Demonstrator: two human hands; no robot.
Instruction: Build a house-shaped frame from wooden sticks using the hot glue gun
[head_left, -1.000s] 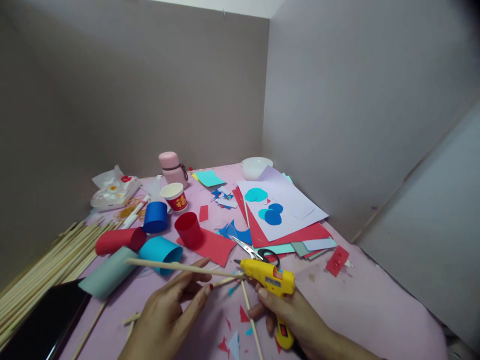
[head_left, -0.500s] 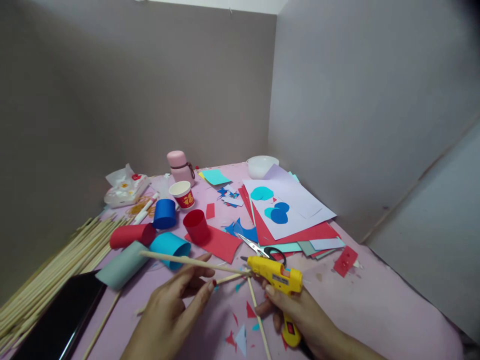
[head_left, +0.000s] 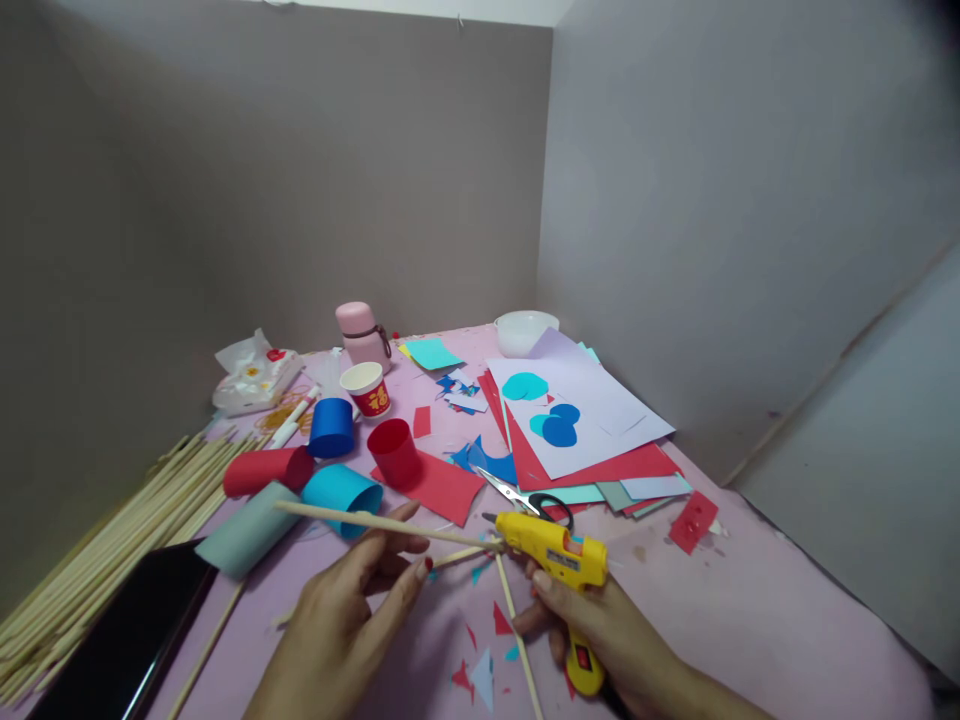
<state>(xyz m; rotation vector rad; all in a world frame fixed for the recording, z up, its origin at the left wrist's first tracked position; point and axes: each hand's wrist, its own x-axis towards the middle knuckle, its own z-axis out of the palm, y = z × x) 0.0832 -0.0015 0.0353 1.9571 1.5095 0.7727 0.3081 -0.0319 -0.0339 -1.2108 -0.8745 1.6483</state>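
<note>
Several thin wooden sticks meet at a joint in front of me. One long stick [head_left: 337, 517] runs left from it, over the fingers of my left hand [head_left: 352, 610]. That hand is closed around a shorter stick [head_left: 457, 556], its thumb along the near side. My right hand [head_left: 592, 620] grips a yellow hot glue gun [head_left: 555, 550], whose dark nozzle points left just above the joint. A third stick [head_left: 517, 630] slopes down toward me, against the fingertips of my right hand. Whether those fingers also hold it I cannot tell.
Left lie a stick bundle [head_left: 142, 540], a black device [head_left: 127, 620] and coloured paper tubes [head_left: 247, 530]. Behind stand a paper cup [head_left: 367, 390] and a pink flask [head_left: 364, 335]. Scissors [head_left: 517, 492], paper sheets [head_left: 577, 440] and a white bowl [head_left: 525, 333] lie beyond the gun; scraps [head_left: 480, 675] lie below.
Both hands, the sticks and the glue gun keep almost the same positions. The whole view has shifted very slightly.
</note>
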